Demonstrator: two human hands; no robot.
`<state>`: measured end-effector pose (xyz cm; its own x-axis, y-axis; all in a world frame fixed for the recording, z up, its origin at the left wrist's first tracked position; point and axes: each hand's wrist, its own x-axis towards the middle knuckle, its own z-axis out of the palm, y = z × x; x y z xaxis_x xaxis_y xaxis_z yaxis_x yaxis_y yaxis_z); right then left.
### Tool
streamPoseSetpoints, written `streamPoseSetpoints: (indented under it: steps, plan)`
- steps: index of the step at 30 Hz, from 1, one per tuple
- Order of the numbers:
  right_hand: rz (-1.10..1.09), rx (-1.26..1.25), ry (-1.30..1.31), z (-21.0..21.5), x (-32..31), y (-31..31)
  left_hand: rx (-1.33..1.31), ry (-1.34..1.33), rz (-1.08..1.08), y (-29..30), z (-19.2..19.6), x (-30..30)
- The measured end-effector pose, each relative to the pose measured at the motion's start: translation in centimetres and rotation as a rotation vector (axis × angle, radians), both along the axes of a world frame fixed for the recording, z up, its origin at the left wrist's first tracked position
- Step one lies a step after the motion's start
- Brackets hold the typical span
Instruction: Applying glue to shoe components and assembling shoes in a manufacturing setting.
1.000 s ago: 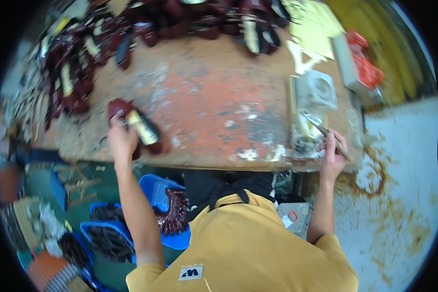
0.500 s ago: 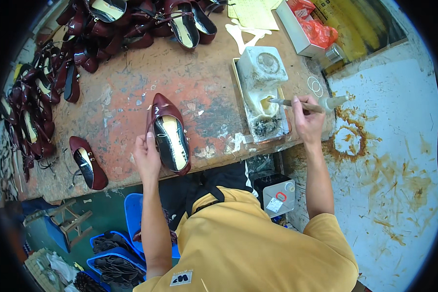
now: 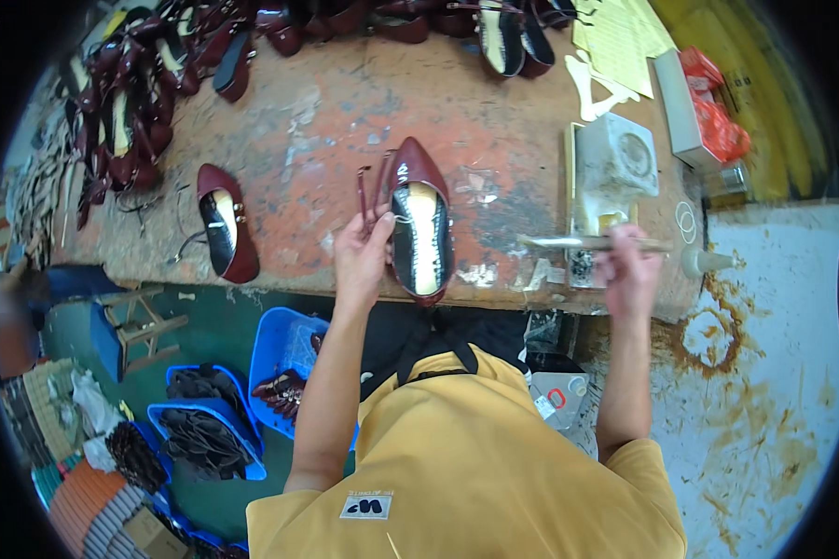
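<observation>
So I've got this dark red patent pointed flat (image 3: 419,219) on the tabletop (image 3: 326,121), close to the near edge and roughly in front of me, sole down, toe pointing away. My left hand (image 3: 362,252) is on its left side, fingers curled in and thumb up at the opening, so that grip is closed on it. Can't tell how hard I'm pinching, or whether the thin strap (image 3: 362,191) sticking up beside it is caught in there too.

My right hand (image 3: 631,270) is wrapped snugly round the handle of a brush (image 3: 569,243), tip pointing left at the shoe but well apart from it.

Progress check: the upper is shaped and a pale strip (image 3: 424,252) sits down the middle of the black inside. The strap is hanging loose, so I'd call this one unfinished. No idea if anything's been brushed on; nothing obviously wet shows.

Further out, a second flat (image 3: 222,233) lies off to the left, its strap loose too. A grubby white block (image 3: 615,168) stands just beyond the brush. At the back left there's a big pile of matching shoes (image 3: 126,121), and at the back right some yellow papers (image 3: 615,42).
</observation>
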<state>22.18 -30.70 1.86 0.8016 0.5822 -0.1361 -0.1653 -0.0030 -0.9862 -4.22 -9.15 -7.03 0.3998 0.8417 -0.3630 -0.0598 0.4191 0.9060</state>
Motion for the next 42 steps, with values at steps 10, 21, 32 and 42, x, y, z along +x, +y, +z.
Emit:
streamPoseSetpoints:
  steps: [10,21,32,42]
  plan:
    - [0.430,-0.003,-0.841,-3.4,-11.1,10.2,-0.014,0.061,-0.001,0.0,0.1,-0.5]
    - [1.328,-0.214,-0.598,2.3,-5.9,13.8,0.004,0.045,-0.018,0.6,-0.2,-0.3]
    - [0.523,0.002,-1.081,0.0,-12.4,8.2,0.279,0.190,-0.055,0.1,-2.7,-0.1]
    - [-0.077,0.244,-0.225,0.2,-2.9,-0.5,0.338,-0.144,0.409,21.6,19.1,-16.5]
